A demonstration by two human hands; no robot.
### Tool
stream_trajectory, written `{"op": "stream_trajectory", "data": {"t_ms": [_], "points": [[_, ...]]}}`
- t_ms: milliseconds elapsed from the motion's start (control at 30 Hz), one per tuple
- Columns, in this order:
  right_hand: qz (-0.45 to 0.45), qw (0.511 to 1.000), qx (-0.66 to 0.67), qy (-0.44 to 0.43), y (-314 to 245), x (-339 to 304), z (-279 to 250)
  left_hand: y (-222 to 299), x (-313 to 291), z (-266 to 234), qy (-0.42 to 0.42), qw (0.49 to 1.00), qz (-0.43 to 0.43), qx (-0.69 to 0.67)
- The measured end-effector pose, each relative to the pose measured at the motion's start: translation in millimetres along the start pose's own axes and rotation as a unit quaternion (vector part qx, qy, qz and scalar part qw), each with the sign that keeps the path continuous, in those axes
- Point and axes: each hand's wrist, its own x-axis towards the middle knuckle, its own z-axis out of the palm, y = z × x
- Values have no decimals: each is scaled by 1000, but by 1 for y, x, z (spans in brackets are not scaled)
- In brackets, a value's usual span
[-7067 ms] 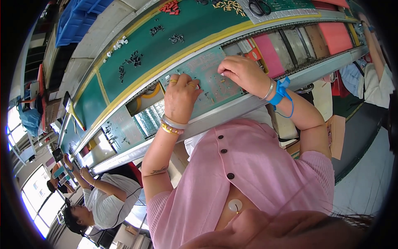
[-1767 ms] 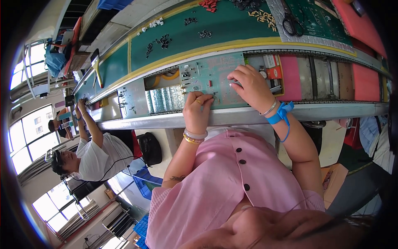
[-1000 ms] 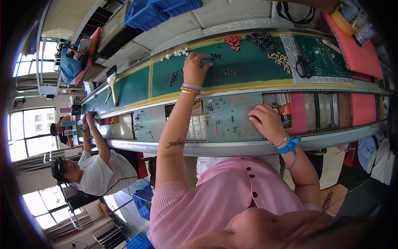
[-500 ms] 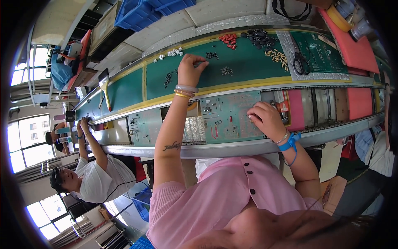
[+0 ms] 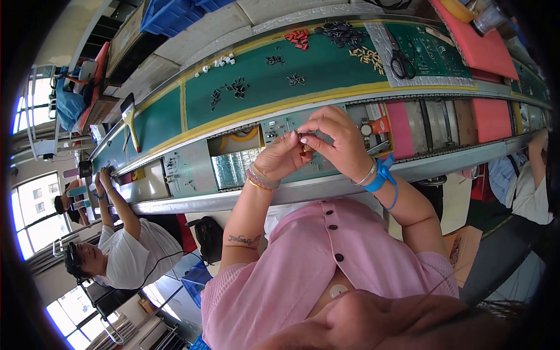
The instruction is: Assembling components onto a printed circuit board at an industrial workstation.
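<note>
My left hand [image 5: 281, 156] and my right hand [image 5: 337, 142] meet above the conveyor line, fingertips pinched together. Between them is something small and dark, mostly hidden by the fingers. Below my hands lies a green circuit board [image 5: 272, 127] with small parts on it, largely covered by them. Another green circuit board [image 5: 195, 166] sits further left on the line. Beyond, on the green work surface [image 5: 157, 115], are small black parts [image 5: 236, 88], more dark parts [image 5: 274, 60], and metallic-looking pieces [image 5: 296, 79].
Piles of white parts [image 5: 224, 60], red cylinders [image 5: 298, 39], black discs [image 5: 341, 34] and gold-coloured cylinders [image 5: 367, 59] line the far side. Scissors [image 5: 400, 61] lie beside them. A brush [image 5: 130, 123] rests at left, near a co-worker [image 5: 119, 251]. Blue bins [image 5: 169, 17] stand behind.
My left hand has come back from the dark parts on the green surface to meet my right hand, which has moved left and up. The boards appear shifted left in the view.
</note>
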Motion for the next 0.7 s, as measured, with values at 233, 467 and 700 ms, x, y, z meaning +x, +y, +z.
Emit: {"op": "stream_trajectory", "data": {"t_ms": [233,467,700], "points": [[27,999,23,-16,-7,-22,-3,-27,-11,7,148,921,183,309],[255,921,252,-150,-3,-63,-6,-38,-37,34,177,502,396,748],[375,798,448,-144,-7,-70,1,-40,-44,34,176,539,384,728]]}}
